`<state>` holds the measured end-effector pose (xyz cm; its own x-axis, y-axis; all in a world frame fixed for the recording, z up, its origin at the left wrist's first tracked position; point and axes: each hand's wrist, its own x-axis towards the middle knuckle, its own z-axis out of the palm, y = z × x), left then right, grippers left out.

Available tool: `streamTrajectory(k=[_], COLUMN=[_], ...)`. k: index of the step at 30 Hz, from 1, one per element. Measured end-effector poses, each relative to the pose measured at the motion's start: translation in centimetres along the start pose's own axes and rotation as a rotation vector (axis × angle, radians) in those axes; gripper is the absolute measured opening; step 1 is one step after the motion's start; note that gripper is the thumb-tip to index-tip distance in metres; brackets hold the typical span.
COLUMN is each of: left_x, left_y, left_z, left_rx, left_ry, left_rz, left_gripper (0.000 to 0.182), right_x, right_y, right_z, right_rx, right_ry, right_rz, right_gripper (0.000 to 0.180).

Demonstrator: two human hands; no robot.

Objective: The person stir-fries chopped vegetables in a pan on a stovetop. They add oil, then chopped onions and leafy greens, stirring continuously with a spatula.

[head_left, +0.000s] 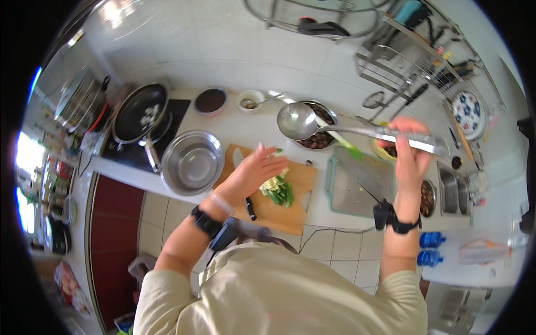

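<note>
My right hand (408,146) grips the handle of a large steel ladle (296,121), raised above the counter. The ladle's bowl hangs over a steel bowl of brown pieces (315,141), hiding part of it; a leek (341,140) lies across that bowl. Empty, with its fingers stretched out, my left hand (261,165) hovers above a wooden cutting board (289,222). Beside that hand, chopped greens (278,190) are heaped on the board. A knife (250,208) lies there too, its black handle towards me and its middle hidden under my hand.
An empty-looking steel basin (192,163) stands left of the board. Further left, a frying pan (140,113) with white chopped pieces sits on the black cooktop (178,111). A green-rimmed board (362,184) lies to the right, before the sink (449,188). A small bowl with a spoon (250,101) stands behind.
</note>
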<state>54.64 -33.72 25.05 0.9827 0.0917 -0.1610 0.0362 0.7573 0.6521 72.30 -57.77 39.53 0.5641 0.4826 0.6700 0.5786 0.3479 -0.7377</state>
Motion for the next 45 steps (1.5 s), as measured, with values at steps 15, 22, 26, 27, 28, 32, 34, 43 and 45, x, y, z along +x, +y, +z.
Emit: streamTrajectory(k=[15,22,26,27,28,32,34,43,45], left_x=[-10.5,-12.1,-12.5,-12.5,-12.2,-12.0,-12.8,-23.0,-24.9], left_y=[5.8,10.0,12.8,13.3,13.8,13.6,13.1,14.9,15.3], left_z=[-9.0,-13.2,-15.5,-16.0,-16.4,-17.7,-18.1,-20.0,-20.5], left_rx=[-0.126,0.175,0.141,0.073,0.022,0.252,1.510,2.074,1.843], left_ry=[0.582,0.580,0.417,0.294,0.233,0.086,0.174,-0.034,0.016], left_rz=[0.618,0.349,0.320,0.301,0.236,0.002,0.406,0.558,0.574], left_gripper=[0.047,0.045,0.041,0.037,0.033,0.019,0.014,0.030,0.040], right_x=[-14.1,-15.5,-16.1,-16.3,-16.8,-18.2,-17.9,-9.4,-4.6], right_y=[0.2,-3.6,-6.0,-6.4,-6.8,-6.1,-4.2,3.9,7.6], right_z=[14.8,23.7,29.5,30.6,31.6,35.5,36.9,41.1,44.9], right_rx=[1.488,0.689,0.602,0.595,0.525,0.012,-0.472,0.070,0.152], right_ry=[-0.414,-0.551,-0.443,-0.425,-0.384,-0.254,-0.193,-0.235,-0.361], right_rz=[1.351,1.155,1.069,1.037,1.024,0.740,0.306,0.898,0.914], right_gripper=[0.053,0.056,0.056,0.056,0.056,0.057,0.051,0.031,0.042])
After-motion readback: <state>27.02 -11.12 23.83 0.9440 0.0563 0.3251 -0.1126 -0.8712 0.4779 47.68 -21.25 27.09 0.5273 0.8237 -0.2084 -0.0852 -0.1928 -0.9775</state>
